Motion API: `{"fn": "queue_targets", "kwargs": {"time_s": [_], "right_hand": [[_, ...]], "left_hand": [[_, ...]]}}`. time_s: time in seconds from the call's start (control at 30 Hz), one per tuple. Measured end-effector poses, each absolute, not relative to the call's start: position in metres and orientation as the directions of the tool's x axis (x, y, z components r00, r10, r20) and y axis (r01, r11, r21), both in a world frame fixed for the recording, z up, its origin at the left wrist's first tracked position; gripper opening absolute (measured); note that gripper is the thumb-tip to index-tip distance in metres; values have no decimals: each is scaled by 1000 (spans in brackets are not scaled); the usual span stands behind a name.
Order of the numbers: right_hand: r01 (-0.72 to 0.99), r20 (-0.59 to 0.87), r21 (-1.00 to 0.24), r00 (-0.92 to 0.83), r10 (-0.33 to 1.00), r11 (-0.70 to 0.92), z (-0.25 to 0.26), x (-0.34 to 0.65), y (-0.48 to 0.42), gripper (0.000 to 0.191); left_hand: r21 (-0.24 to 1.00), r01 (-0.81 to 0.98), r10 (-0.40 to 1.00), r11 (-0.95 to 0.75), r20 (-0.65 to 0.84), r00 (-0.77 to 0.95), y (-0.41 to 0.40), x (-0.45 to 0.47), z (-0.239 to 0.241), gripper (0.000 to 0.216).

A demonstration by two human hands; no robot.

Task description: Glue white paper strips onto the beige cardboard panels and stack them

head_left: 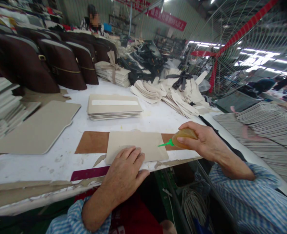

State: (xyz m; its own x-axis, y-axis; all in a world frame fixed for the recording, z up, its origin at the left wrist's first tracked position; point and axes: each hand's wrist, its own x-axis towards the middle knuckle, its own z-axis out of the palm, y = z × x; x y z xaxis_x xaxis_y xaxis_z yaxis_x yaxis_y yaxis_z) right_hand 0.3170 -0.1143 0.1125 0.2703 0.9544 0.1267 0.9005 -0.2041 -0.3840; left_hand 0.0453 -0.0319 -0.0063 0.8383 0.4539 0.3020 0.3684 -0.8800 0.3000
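Observation:
A beige board panel (136, 143) lies near the table's front edge, over a brown strip (92, 142) that shows at both its ends. My left hand (127, 169) rests flat on the panel's lower edge, fingers stretched out and holding nothing. In my right hand (204, 139) is a glue bottle (184, 136) of amber colour, tilted on its side. Its green nozzle (166, 143) points left, with the tip at the panel's right part; whether it touches cannot be made out.
Behind the panel sits a stack of beige boards (114, 107) with a white strip on top. A larger board (41, 126) lies left. Dark brown bag pieces (60, 61) stand at the back left. Bundled strips (148, 91), a fan (216, 53) and piled sheets (267, 130) are farther right.

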Motion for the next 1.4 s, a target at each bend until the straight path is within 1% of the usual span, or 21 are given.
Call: {"fn": "queue_targets", "kwargs": {"time_s": [0.13,0.3,0.47,0.6,0.7,0.8,0.87,0.97,1.1,1.23,1.4], "right_hand": [[887,122,-412,281,952,-209,109,317,-118,28],[854,124,-478,298,947,-206,99,315,-119,30],[816,198,-542,356,913,-201,93,310,-116,30],[715,203,-664,456,866,-221,88,310,-115,28],[621,197,-758,512,836,-202,83,308,-110,30],[524,144,-836,495,857,-162,77,299,-97,33],[483,99,-861,467,879,-160,72,290,-86,37],[488,77,-862,396,915,-139,66,276,-71,39],[531,70,-843,278,958,-92,65,260,-57,35],[609,70,-786,256,964,-104,68,250,-51,32],[663,92,-743,236,967,-91,71,247,-48,31]], "left_hand": [[292,370,453,-882,309,836,-32,46,-7,43],[301,369,456,-879,307,836,-32,46,-6,41],[294,369,453,-882,312,835,-32,46,-6,40],[299,375,462,-877,319,827,-33,46,-8,46],[282,388,467,-878,316,826,-35,46,-7,44],[267,408,477,-873,301,826,-37,45,-6,44],[258,412,477,-874,293,829,-38,45,-5,45],[238,405,465,-883,309,830,-39,44,-6,46],[213,392,443,-895,333,832,-40,44,-9,48],[222,391,446,-893,334,830,-39,44,-8,46],[229,391,449,-892,332,830,-40,44,-8,46]]}}
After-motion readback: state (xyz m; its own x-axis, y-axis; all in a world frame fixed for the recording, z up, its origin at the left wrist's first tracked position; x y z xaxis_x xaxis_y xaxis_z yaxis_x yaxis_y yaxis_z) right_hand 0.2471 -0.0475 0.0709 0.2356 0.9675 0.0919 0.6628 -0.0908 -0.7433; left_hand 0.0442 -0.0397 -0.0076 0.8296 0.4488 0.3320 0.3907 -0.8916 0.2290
